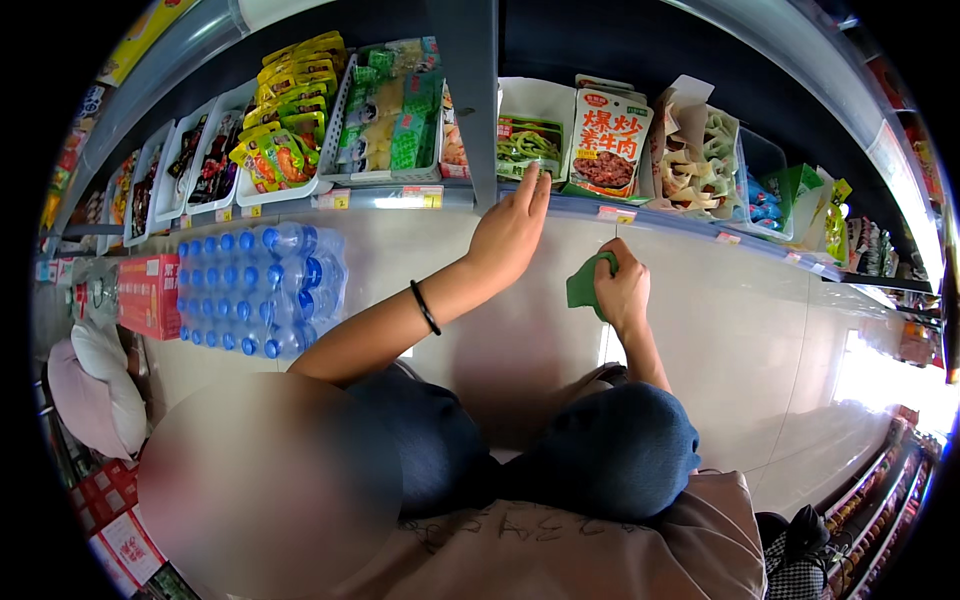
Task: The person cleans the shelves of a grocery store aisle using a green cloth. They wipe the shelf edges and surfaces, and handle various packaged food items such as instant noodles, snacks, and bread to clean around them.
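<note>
My left hand [514, 229], with a black band on its wrist, reaches up to the lower shelf with its fingers extended. Its fingertips overlap the front of a green snack box [529, 142] pictured with green vegetables; whether they touch it I cannot tell. No object shows in that hand. Lower and to the right, my right hand [626, 281] grips a folded green cloth [585, 285] above the floor. A white-and-red snack pack [607, 142] stands upright just right of the green box.
A grey upright post [465, 105] divides the shelf. Left of it are white trays of snacks [281, 165] and a grey basket [386, 176]; open snack boxes [694, 165] stand right. Shrink-wrapped water bottles [262, 289] and a red carton [150, 296] occupy the tiled floor [720, 337].
</note>
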Demonstrator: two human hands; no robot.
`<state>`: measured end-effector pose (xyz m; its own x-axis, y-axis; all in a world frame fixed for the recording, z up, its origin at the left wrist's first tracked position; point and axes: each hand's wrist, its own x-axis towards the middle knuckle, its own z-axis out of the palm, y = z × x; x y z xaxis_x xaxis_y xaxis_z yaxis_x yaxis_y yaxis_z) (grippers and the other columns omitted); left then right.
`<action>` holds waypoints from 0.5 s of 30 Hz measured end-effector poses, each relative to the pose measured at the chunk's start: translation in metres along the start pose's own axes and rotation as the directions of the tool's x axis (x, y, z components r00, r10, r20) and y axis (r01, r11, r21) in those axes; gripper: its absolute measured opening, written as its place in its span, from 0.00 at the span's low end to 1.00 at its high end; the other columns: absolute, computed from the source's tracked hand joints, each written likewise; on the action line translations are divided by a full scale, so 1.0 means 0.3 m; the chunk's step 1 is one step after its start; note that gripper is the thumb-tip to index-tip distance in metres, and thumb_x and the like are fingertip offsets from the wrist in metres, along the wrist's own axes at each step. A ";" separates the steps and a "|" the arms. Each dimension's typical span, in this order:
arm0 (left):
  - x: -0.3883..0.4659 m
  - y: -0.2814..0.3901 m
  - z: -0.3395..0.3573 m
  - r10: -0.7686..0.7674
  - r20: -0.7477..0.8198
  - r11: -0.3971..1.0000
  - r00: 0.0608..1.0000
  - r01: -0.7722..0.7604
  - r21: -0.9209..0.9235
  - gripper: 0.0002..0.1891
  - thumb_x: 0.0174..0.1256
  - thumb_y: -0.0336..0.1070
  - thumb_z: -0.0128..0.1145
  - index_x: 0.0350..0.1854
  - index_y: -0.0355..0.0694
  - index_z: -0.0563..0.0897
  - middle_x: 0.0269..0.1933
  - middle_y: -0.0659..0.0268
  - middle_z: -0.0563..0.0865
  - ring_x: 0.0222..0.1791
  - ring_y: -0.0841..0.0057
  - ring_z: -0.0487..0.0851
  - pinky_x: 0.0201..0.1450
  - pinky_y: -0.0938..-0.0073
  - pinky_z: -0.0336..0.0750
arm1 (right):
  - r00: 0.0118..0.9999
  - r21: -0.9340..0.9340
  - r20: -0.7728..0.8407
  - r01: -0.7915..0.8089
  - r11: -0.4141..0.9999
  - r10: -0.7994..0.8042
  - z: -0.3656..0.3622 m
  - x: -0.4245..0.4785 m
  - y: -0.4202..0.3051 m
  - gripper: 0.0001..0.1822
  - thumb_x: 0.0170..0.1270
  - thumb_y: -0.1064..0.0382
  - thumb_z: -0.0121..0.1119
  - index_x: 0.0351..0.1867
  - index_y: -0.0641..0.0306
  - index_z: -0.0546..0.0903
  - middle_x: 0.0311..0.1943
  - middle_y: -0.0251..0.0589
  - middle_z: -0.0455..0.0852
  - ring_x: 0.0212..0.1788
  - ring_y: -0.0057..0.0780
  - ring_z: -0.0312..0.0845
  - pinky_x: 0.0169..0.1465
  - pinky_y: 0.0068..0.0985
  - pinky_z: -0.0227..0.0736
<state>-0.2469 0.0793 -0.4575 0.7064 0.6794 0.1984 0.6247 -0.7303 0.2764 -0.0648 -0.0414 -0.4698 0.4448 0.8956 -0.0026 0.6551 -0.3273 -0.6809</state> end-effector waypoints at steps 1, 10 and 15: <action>0.019 -0.002 -0.005 -0.018 0.070 0.996 0.997 0.012 0.091 0.38 0.60 0.28 0.64 0.74 0.26 0.63 0.67 0.43 0.75 0.47 0.58 0.88 0.49 0.66 0.84 | 1.000 -0.017 -0.030 -0.010 1.000 0.009 -0.001 -0.001 -0.010 0.09 0.66 0.60 0.59 0.44 0.58 0.80 0.25 0.51 0.86 0.30 0.57 0.84 0.37 0.45 0.78; 0.113 -0.064 0.112 0.055 0.053 0.913 0.997 -0.071 0.401 0.09 0.55 0.26 0.62 0.38 0.31 0.84 0.39 0.56 0.84 0.38 0.70 0.87 0.37 0.77 0.85 | 0.978 -0.201 -0.138 0.128 0.971 -0.157 -0.040 0.134 -0.021 0.22 0.72 0.59 0.61 0.66 0.49 0.77 0.32 0.46 0.89 0.31 0.51 0.86 0.33 0.44 0.78; 0.117 -0.094 0.101 0.163 0.015 0.909 0.987 -0.156 0.387 0.06 0.54 0.26 0.62 0.35 0.35 0.83 0.36 0.60 0.82 0.36 0.70 0.86 0.35 0.73 0.85 | 0.959 -0.179 -0.184 0.182 0.967 -0.214 -0.003 0.194 0.046 0.12 0.73 0.61 0.59 0.55 0.52 0.83 0.40 0.44 0.89 0.37 0.50 0.86 0.37 0.42 0.79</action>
<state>-0.2298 0.1216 -0.4868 0.8038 0.5501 0.2266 0.5862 -0.7974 -0.1434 -0.0293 0.0059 -0.4787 0.3989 0.8737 0.2786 0.8236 -0.2078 -0.5277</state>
